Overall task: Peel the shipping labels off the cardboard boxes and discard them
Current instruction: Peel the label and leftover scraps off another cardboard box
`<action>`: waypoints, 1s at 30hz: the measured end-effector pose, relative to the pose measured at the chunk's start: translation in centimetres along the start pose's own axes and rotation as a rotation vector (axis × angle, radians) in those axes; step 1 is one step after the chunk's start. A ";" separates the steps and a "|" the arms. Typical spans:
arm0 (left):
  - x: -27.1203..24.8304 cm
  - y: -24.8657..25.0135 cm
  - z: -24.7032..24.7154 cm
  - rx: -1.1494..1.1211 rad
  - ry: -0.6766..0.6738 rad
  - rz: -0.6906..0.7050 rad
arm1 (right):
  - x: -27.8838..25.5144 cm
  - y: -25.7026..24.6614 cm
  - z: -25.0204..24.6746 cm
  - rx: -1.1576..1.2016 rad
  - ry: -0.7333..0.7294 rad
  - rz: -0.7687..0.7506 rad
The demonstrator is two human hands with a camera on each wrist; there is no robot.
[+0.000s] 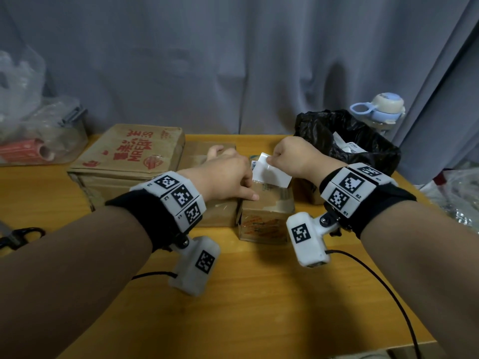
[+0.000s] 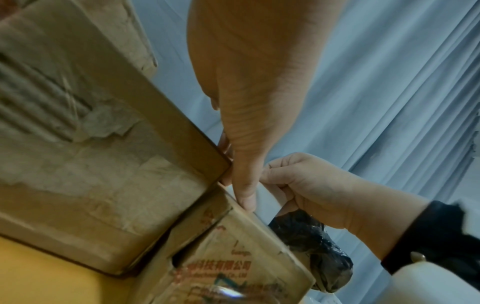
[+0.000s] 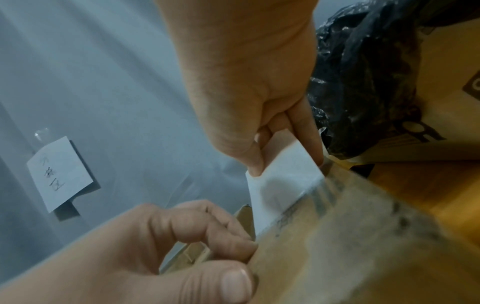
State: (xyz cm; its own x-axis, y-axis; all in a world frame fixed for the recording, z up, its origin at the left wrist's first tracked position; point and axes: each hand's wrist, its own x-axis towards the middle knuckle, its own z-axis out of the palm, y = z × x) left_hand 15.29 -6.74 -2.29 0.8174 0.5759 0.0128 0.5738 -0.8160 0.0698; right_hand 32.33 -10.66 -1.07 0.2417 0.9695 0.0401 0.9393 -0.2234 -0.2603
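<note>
A small brown cardboard box (image 1: 267,216) stands at the table's middle. Its white shipping label (image 1: 269,173) is lifted off the top at the far end and still stuck along the near edge. My right hand (image 1: 271,159) pinches the label's raised corner; in the right wrist view the right hand (image 3: 265,148) has thumb and fingers on the label (image 3: 283,183). My left hand (image 1: 241,182) grips the box's left top edge, thumb on top, fingers down the side. In the left wrist view the left hand (image 2: 241,185) presses its thumb on the box (image 2: 233,257).
A black bin bag (image 1: 347,143) with peeled labels inside sits open at the back right. A flat box (image 1: 215,151) touches the small box's left side, and a large red-printed box (image 1: 129,154) lies beyond. Another box (image 1: 308,195) stands under my right wrist. A bottle (image 1: 383,110) stands behind the bag.
</note>
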 end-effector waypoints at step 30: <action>0.5 0.3 -0.1 0.127 -0.051 0.031 | 0.6 -0.7 -1.2 -0.112 -0.084 0.031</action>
State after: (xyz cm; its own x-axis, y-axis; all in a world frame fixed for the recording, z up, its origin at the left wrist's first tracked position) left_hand 15.88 -6.75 -2.19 0.8347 0.5494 -0.0381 0.5471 -0.8351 -0.0566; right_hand 32.11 -10.02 0.28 0.2541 0.9660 -0.0480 0.9542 -0.2585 -0.1508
